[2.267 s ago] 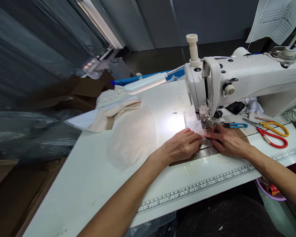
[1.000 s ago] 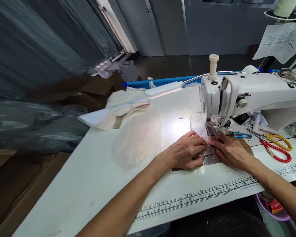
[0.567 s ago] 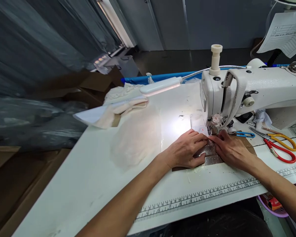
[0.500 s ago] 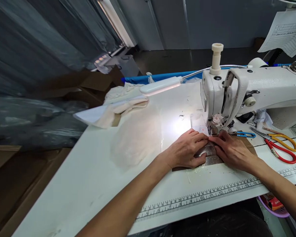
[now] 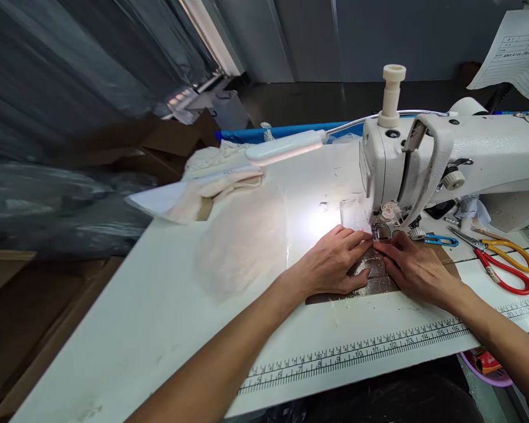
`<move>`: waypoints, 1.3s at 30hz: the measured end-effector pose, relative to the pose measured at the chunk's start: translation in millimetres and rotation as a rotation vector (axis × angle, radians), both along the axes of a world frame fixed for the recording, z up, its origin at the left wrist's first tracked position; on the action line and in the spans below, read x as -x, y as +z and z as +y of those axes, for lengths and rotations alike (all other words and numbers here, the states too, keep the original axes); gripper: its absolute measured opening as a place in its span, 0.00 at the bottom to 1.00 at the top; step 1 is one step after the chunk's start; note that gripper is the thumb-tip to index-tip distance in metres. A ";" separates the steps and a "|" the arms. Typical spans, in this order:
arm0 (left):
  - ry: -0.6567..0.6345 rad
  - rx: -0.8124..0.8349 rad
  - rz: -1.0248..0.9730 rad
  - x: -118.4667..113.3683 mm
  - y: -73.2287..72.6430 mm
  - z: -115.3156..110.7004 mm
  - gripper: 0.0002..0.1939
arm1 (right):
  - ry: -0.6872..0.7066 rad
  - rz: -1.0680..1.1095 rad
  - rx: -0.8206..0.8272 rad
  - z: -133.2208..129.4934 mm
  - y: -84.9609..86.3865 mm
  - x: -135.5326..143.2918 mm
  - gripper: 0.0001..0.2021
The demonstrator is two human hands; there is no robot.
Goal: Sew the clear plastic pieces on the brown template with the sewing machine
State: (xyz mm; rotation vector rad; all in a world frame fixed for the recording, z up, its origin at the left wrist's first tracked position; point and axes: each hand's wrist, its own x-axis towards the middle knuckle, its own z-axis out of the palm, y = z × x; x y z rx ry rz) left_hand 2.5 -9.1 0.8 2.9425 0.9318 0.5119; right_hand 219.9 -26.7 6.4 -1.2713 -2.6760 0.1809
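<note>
The white sewing machine (image 5: pixel 405 153) stands at the right, its presser foot just beyond my fingertips. My left hand (image 5: pixel 335 262) is left of the needle, fingers bent and fingertips pinched at the foot on something too small to make out. My right hand (image 5: pixel 417 267) lies to the right of the foot, thumb and index finger drawn together near the left fingertips; what they pinch is hidden. Beneath both hands is a brown, shiny sheet (image 5: pixel 377 286) on the table. A pale pink rosette (image 5: pixel 390 210) hangs on the machine head beside the needle.
Red-handled scissors (image 5: pixel 502 273), yellow-handled scissors (image 5: pixel 514 252) and blue snips (image 5: pixel 441 239) lie right of my right hand. A lamp (image 5: pixel 286 148) reaches over the table. Sheer pale fabric (image 5: pixel 244 247) lies left. A ruler strip (image 5: pixel 352 356) runs along the front edge.
The view has shifted slightly. Both hands keep nearly the same place and pose at the presser foot.
</note>
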 end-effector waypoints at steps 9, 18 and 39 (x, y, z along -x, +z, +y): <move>0.045 0.041 0.078 1.2 4.3 5.0 0.19 | -0.039 0.100 0.159 7.0 8.1 -6.7 0.20; 0.073 0.009 0.125 1.3 4.3 8.9 0.24 | -0.258 0.356 0.463 33.1 12.7 -19.7 0.17; 0.158 0.033 0.010 6.1 -3.0 12.3 0.23 | -0.214 0.552 0.267 22.5 -3.2 -21.6 0.14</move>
